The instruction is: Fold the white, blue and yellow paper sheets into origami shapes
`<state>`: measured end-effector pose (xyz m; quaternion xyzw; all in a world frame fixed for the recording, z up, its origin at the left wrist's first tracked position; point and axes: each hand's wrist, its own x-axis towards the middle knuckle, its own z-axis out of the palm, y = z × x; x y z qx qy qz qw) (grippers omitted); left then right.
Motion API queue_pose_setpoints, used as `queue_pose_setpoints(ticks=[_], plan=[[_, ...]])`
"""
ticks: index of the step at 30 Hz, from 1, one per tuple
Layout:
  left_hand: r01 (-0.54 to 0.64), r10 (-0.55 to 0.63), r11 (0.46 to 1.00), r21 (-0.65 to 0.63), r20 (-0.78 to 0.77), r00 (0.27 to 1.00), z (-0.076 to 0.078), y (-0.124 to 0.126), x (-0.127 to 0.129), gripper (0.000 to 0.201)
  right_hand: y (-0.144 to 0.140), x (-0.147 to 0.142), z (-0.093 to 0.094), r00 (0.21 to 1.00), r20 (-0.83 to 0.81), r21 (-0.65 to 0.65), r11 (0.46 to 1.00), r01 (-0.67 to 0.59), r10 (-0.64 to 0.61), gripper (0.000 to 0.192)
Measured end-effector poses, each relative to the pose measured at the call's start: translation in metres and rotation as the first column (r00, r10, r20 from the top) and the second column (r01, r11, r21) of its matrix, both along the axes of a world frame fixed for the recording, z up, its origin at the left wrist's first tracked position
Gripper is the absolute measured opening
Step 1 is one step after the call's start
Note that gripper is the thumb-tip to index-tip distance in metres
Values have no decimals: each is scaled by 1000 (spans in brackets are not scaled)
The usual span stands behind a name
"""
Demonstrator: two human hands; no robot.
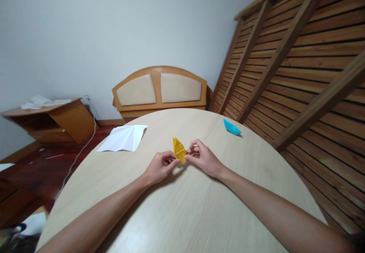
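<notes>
Both hands meet over the round wooden table (182, 215): the left hand (158, 167) and right hand (203, 157) each pinch a corner of the folded yellow paper (179, 150), fingers closed on it, holding it upright just above the tabletop. A white creased sheet (123, 138) lies to the left, a blue paper boat (232, 127) well apart on the right.

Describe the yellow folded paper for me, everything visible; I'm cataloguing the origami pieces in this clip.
The yellow folded paper is a small, creased piece of origami paper, bright yellow-orange, folded into a pointed shape whose tip stands upward. Crease lines cross its faces. It is held just above the round wooden table, near the middle. The left hand pinches its lower left edge and the right hand pinches its right side, fingertips meeting at its base. Its finer folds are too small to tell.
</notes>
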<state>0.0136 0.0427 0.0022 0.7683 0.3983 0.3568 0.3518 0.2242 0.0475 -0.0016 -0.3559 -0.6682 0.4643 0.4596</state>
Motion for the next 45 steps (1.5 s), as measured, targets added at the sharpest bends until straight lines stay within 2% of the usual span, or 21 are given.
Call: queue_pose_setpoints(ticks=[6,11,16,20,33,45], plan=[[37,-37,999,-26,30,999,1,-1,1,25,-1,1,1,992,122,125,992,13,-28,16],[84,-79,994,-73,66,995,3,-2,1,24,-2,0,4,986,154,179,983,33,-61,12],[45,-43,998,-38,70,997,5,-2,1,24,-5,-1,8,981,184,209,978,20,-60,11],[60,-59,998,-14,85,995,6,-1,1,24,-7,0,10,976,214,221,975,-14,-35,11],[93,-91,995,-21,71,993,5,0,2,25,-7,2,7,961,273,246,969,-29,-41,24],[51,-50,999,-7,100,994,3,2,3,21,-8,-2,8,971,237,277,960,-46,-22,32]])
